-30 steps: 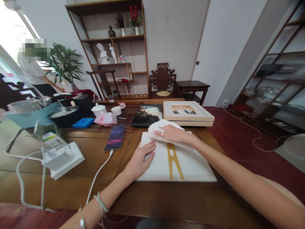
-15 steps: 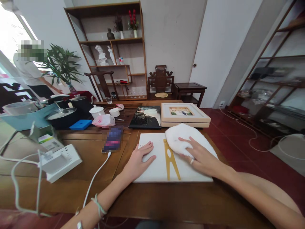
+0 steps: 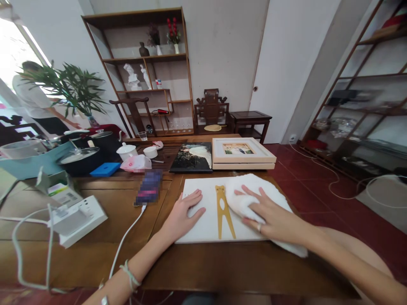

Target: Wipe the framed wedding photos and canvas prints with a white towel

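Observation:
A white flat board [image 3: 203, 231] lies on the wooden table in front of me. My left hand [image 3: 186, 212] rests flat on its left side, fingers stretched out and thumb apart. On the board's middle is a flat golden figure [image 3: 220, 212] with a small eared head, an oval hole and two long legs. My right hand [image 3: 267, 212] presses on a white towel [image 3: 267, 186] and has part of it bunched under the fingers. The towel covers the board's right side and hangs past its near right corner.
Behind the board lie a dark picture panel [image 3: 190, 163] and framed photo [image 3: 241, 164]. A phone [image 3: 149, 186] on a white cable, a power strip [image 3: 82, 222], a blue box [image 3: 104, 169], pots [image 3: 79, 160] and a lidded cup [image 3: 126, 152] stand left. A person [image 3: 30, 95] stands far left.
My right hand has moved the towel right and towards me, and more of the golden figure's head shows. My left hand stays on the board. The view has shifted slightly.

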Demonstrator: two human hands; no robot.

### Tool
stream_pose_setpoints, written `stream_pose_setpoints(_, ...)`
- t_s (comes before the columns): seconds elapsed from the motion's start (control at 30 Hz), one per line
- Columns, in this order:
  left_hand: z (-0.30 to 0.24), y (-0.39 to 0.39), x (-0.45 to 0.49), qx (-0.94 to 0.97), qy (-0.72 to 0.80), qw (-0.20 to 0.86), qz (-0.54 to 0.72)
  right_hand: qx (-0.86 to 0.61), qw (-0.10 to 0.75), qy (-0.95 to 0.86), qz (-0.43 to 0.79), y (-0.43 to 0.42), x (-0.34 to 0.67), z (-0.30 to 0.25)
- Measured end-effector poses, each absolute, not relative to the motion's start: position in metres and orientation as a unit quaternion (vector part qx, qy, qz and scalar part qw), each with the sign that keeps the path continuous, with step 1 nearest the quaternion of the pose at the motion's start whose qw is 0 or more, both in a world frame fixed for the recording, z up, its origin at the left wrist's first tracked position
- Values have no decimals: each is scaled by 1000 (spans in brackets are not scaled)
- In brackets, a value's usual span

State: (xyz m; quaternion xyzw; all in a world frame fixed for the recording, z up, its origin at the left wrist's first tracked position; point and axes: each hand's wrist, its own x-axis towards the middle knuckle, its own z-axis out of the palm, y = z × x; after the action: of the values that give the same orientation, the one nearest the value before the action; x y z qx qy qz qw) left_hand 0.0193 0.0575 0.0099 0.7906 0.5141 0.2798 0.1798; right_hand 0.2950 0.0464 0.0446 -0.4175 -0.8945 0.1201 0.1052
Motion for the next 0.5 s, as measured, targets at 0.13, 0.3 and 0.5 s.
stream_pose_setpoints(0.13, 9, 58, 19, 793, 516, 178, 271, -441, 98, -889, 75, 93, 288, 38)
stream_pose_setpoints(0.3, 11, 57, 19, 793, 514, 178, 275, -425, 98, -897, 66, 100, 285, 36)
stream_pose_setpoints(0.5, 10, 57, 20, 791, 515, 179, 276, -387, 67, -915, 93, 33, 295, 46)
